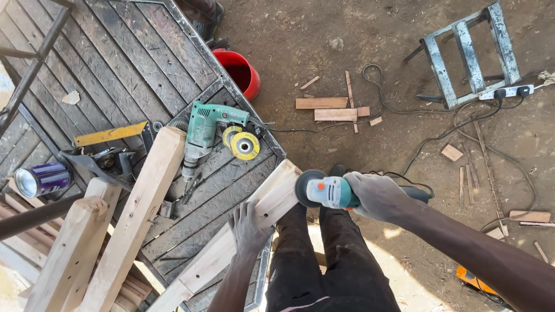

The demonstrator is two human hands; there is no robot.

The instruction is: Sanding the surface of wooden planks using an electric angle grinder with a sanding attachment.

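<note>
My right hand (pixel 378 195) grips a teal and white angle grinder (pixel 330 192). Its dark disc (pixel 302 188) sits at the far end of a long pale wooden beam (pixel 231 242). That beam lies diagonally over the edge of a dark slatted metal work table (pixel 133 58). My left hand (pixel 248 226) presses flat on the beam, fingers spread, a short way below the disc. My dark trousers (pixel 324 260) show beneath the grinder.
A green electric drill (pixel 202 136) and yellow sanding discs (pixel 244 144) lie on the table beside more wooden beams (pixel 139 214), a yellow square (pixel 110 134) and a purple can (pixel 43 179). A red bucket (pixel 240 72), wood offcuts (pixel 332 108), cables, a power strip (pixel 509 91) and a metal frame (pixel 468 55) rest on the dirt.
</note>
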